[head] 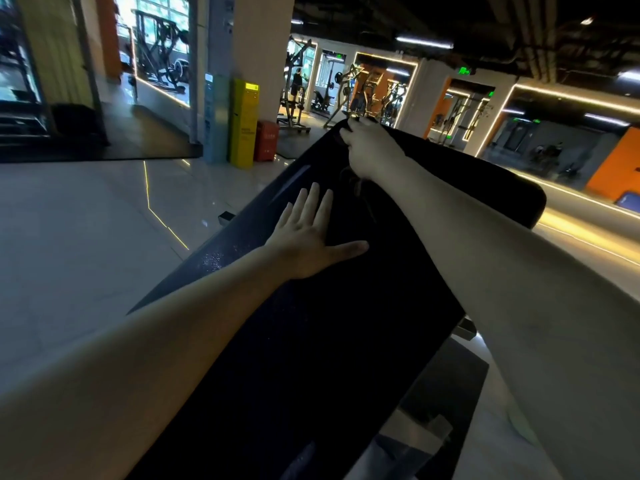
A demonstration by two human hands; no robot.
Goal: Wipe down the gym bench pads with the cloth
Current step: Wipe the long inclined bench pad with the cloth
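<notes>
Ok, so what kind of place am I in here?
A commercial gym, most likely. A long black bench pad fills the foreground, several weight machines stand in the lit bays behind it, and another machine carrying a weight plate sits by the windows at left.

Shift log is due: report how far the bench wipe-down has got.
Done: unclear; droplets glisten along the left edge of the back pad. In hand: the left hand lies flat on it while the right hand grips what seems a dark cloth at its top end. Left: likely most of the pad.
</notes>
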